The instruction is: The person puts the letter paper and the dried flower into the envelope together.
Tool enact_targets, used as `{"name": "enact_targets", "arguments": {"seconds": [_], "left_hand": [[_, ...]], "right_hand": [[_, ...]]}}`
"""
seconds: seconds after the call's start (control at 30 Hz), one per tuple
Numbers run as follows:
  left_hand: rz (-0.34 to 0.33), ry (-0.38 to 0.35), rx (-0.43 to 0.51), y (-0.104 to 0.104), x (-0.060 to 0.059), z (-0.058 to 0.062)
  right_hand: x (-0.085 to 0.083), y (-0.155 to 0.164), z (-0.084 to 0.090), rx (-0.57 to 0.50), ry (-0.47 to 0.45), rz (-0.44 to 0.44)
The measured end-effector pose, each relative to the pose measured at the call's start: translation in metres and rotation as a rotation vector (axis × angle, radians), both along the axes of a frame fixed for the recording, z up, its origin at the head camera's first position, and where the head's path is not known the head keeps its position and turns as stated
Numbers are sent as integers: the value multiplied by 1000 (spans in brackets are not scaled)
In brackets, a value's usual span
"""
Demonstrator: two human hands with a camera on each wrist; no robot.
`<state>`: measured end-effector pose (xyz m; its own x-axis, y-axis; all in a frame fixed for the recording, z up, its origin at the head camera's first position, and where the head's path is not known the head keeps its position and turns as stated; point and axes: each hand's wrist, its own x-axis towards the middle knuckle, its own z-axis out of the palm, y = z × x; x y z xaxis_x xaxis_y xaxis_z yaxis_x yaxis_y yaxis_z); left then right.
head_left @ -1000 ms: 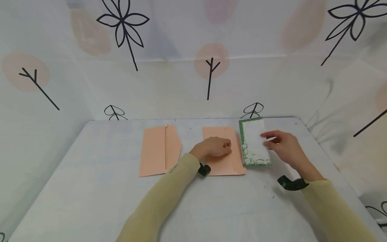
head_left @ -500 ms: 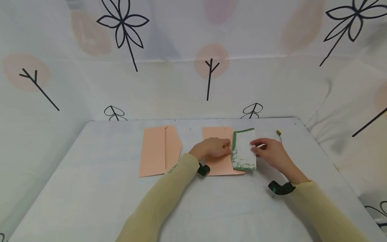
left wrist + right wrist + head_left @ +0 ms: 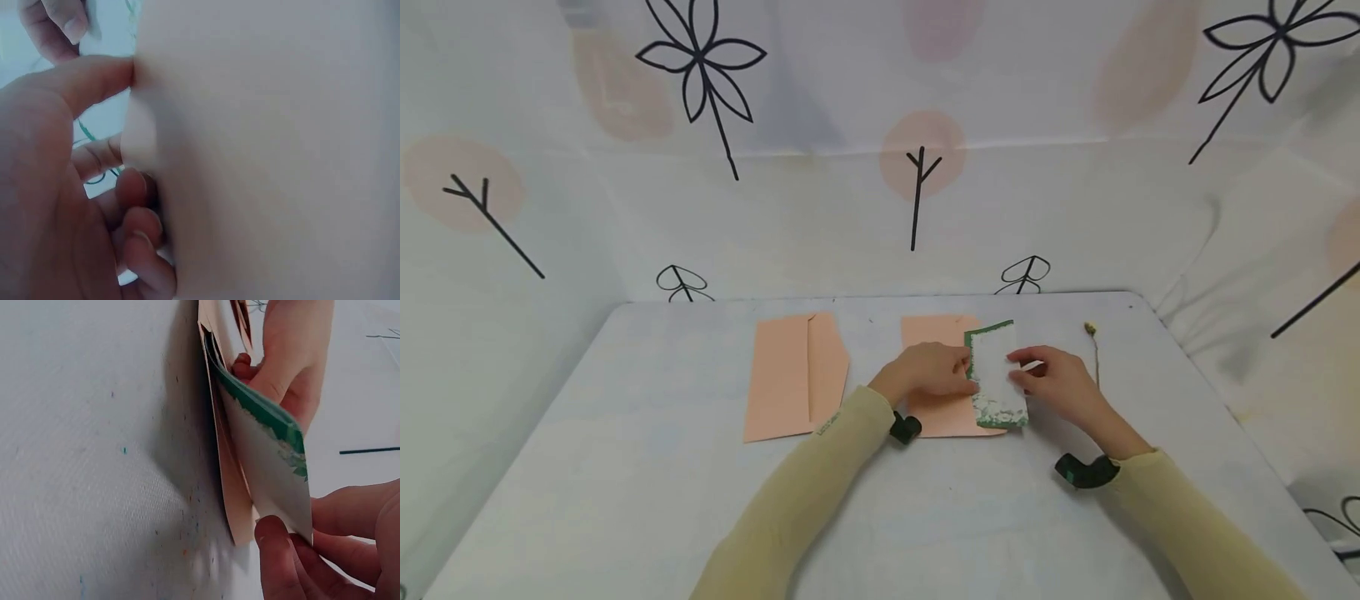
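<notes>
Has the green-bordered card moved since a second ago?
Yes. The green-bordered card has slid left, from beside the right-hand peach envelope to overlapping its right edge, pinched by the right hand.

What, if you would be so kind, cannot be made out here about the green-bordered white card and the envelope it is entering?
- Head view: the green-bordered white card shows no legible print; too small.
- Head view: the left hand covers the peach paper envelope's opening.
- Left wrist view: peach paper fills the frame, blurred.
- Right wrist view: the card's inserted edge is hidden inside.
</notes>
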<state>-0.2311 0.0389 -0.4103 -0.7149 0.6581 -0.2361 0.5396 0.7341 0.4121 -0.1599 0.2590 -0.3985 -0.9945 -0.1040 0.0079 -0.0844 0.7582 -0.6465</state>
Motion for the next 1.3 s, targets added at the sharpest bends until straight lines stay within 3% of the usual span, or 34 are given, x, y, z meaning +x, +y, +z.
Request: {"name": "enact_targets", "arguments": {"seconds": [0.23, 0.43, 0.8, 1.3], "left_hand": [[-10, 129, -68, 5, 2, 1], [25, 167, -24, 5, 4, 7], [2, 119, 46, 3, 7, 13], [-3, 76, 77, 4, 7, 8]], "right_hand": [[-2, -3, -4, 3, -3, 5], [-2, -4, -4, 15, -6, 14], [-4, -9, -8, 22, -46, 15], [-6, -15, -15, 5, 13, 18]]}}
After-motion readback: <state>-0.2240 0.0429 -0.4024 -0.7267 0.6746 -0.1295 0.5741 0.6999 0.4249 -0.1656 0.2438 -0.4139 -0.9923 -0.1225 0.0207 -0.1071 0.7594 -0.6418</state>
